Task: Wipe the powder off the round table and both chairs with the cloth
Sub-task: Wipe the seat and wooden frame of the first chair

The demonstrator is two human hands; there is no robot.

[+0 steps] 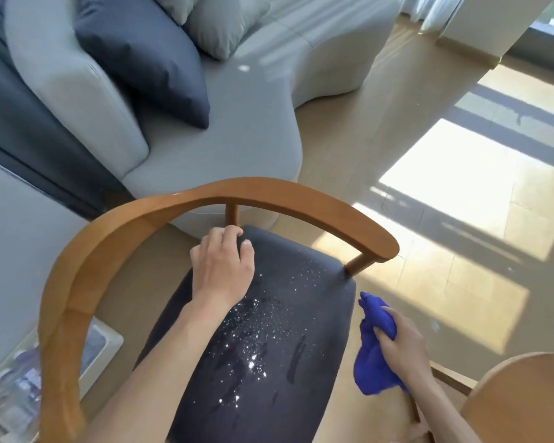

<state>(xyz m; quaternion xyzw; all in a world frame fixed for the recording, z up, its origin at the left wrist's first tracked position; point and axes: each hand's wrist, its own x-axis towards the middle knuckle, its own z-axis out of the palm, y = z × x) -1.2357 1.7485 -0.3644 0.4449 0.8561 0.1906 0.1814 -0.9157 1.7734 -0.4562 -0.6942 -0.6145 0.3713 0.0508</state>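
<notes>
Two hands in view, both busy at one chair. Wooden armchair with a curved backrest rail (224,190) and a dark padded seat (301,314); white powder specks (253,346) scattered down the seat's middle toward its front edge, thinner toward the right rear corner. A few dark smears beside the powder, possibly damp streaks — cannot tell.

Left hand (221,270) reaches across the seat to its rear edge, fingers curled over that edge near the centre spindle; reads as steadying the chair. Right hand (400,340) sits just off the seat's right edge, above the floor, fingers clenched round a bunched bright blue cloth (375,356). Cloth not touching the seat; loose end droops below the fist.

Handling: cloth looks soft, limp, light. Bunched, it offers a small wiping face, so I would spread it under a flat palm. Powder is loose and fine; likely to smear into padded fabric or spill over the edge onto the tan tiled floor (429,187). Sweep inward, gathering.

Round light-wood bench (525,404) shows only at the lower right corner. Grey curved sofa (237,139) beyond.
</notes>
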